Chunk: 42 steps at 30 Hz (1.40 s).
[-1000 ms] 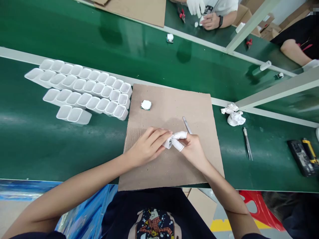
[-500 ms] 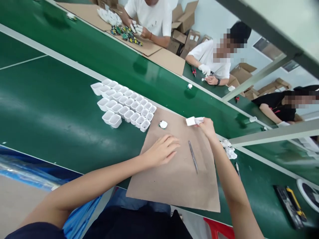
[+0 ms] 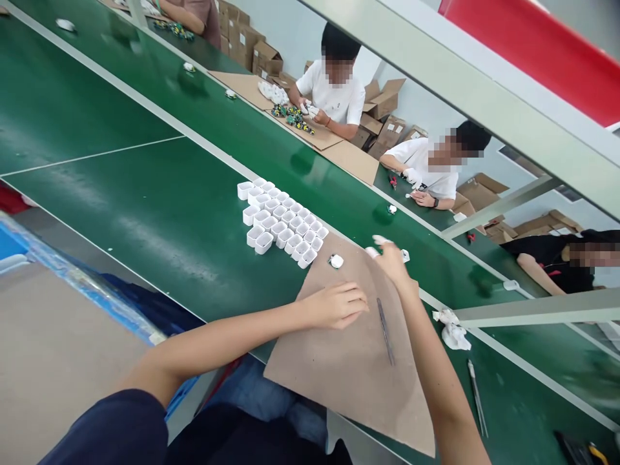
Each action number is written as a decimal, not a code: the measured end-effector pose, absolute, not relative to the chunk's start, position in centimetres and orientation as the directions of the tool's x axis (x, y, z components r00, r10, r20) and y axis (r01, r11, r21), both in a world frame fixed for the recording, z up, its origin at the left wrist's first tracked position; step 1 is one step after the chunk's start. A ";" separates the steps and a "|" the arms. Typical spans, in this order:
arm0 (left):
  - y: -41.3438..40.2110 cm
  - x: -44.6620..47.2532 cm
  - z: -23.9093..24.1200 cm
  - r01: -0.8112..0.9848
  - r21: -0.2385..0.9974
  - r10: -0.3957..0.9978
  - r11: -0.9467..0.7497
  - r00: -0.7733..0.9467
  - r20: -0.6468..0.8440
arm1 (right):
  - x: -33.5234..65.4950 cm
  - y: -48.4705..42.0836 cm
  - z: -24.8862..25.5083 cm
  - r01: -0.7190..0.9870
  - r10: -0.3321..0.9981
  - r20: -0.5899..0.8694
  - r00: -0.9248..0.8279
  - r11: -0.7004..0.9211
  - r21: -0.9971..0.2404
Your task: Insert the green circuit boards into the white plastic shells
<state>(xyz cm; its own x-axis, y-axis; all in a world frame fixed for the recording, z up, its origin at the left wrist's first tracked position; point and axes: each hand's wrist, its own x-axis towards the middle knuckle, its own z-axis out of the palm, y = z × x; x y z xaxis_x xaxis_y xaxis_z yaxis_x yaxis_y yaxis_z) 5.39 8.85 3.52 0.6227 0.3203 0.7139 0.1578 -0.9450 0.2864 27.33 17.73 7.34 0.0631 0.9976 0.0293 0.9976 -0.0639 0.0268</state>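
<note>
My left hand (image 3: 339,305) lies over the brown cardboard sheet (image 3: 339,381), fingers stretched out and holding nothing. My right hand (image 3: 391,261) reaches over the sheet's far edge toward the green belt (image 3: 310,168). Its fingers are apart, with white coverings on the tips, and I see nothing held in them. Just beyond the right hand sits a small white piece (image 3: 405,256), partly hidden by it. A white-topped part with a green edge (image 3: 336,261) rests on the cardboard ahead of my left hand. Metal tweezers (image 3: 385,332) lie between my arms.
Rows of white cups (image 3: 278,226) stand left of the cardboard. Crumpled white material (image 3: 455,336) and another slim metal tool (image 3: 477,397) lie at right. A slanted metal post (image 3: 533,314) crosses the right side. Co-workers sit across the belt, which carries several small white parts.
The white piece in my right hand has left its fingers, which have spread over the belt's edge. My left hand stays over the cardboard. The camera view has shifted.
</note>
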 end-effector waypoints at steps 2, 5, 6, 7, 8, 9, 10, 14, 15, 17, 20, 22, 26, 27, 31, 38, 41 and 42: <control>9.6 5.4 3.8 0.151 0.288 0.318 -0.946 0.613 0.723 | 24.1 17.1 6.4 0.994 0.992 -0.057 -0.110 0.108 -0.022; 11.6 3.9 4.7 0.218 0.332 0.397 -0.918 0.550 0.735 | 20.2 16.7 5.1 0.981 0.971 -0.135 -0.195 0.191 -0.042; 12.4 2.7 5.1 0.265 0.362 0.448 -0.894 0.506 0.737 | 19.4 16.7 4.9 0.980 0.969 -0.151 -0.198 0.194 -0.039; 13.2 1.3 5.4 0.320 0.400 0.510 -0.859 0.453 0.732 | 18.9 16.6 4.9 0.980 0.966 -0.165 -0.197 0.194 -0.036; 13.9 -0.5 5.6 0.377 0.441 0.571 -0.815 0.391 0.722 | 18.6 16.5 4.9 0.981 0.965 -0.175 -0.196 0.193 -0.033; 14.5 -2.4 5.7 0.427 0.477 0.624 -0.768 0.332 0.707 | 18.6 16.3 4.9 0.981 0.964 -0.182 -0.193 0.190 -0.031; 14.9 -4.5 5.6 0.474 0.510 0.673 -0.717 0.284 0.683 | 18.7 16.1 5.0 0.982 0.965 -0.184 -0.187 0.184 -0.029; 15.2 -11.9 3.3 0.616 0.616 0.838 -0.491 0.140 0.528 | 20.2 14.7 5.5 0.990 0.978 -0.155 -0.140 0.139 -0.019; 15.0 -13.2 2.4 0.633 0.640 0.869 -0.436 0.112 0.481 | 20.7 14.3 5.5 0.990 0.980 -0.143 -0.139 0.137 -0.019; 14.8 -14.9 0.7 0.640 0.684 0.918 -0.349 0.087 0.387 | 21.7 13.5 5.7 0.983 0.976 -0.119 -0.184 0.181 -0.032; 15.1 -15.7 -1.1 0.610 0.740 0.955 -0.283 0.112 0.273 | 23.0 12.7 5.8 0.922 0.912 -0.135 -0.387 0.378 -0.088; 15.6 -15.7 -1.5 0.579 0.770 0.964 -0.268 0.154 0.219 | 23.5 12.4 5.6 0.860 0.845 -0.162 -0.510 0.495 -0.124; 16.7 -15.5 -0.9 0.539 0.804 0.958 -0.252 0.258 0.127 | 23.6 12.3 5.1 0.838 0.824 -0.157 -0.545 0.535 -0.106; 16.8 -15.5 -0.6 0.540 0.804 0.954 -0.250 0.280 0.109 | 23.6 12.3 5.1 0.845 0.831 -0.154 -0.534 0.526 -0.091; 16.8 -15.0 0.3 0.575 0.779 0.944 -0.250 0.322 0.065 | 24.0 12.6 5.7 0.859 0.840 -0.188 -0.509 0.510 -0.048; 16.5 -14.3 0.8 0.647 0.719 0.956 -0.253 0.280 0.085 | 25.6 12.3 6.5 0.923 0.897 -0.235 -0.373 0.385 0.008; 15.9 -15.1 1.1 0.686 0.682 0.963 -0.255 0.241 0.118 | 25.8 11.4 6.4 0.951 0.939 -0.173 -0.296 0.306 0.038; 15.7 -15.4 1.3 0.699 0.667 0.965 -0.258 0.226 0.137 | 25.8 11.1 6.3 0.956 0.948 -0.149 -0.281 0.290 0.043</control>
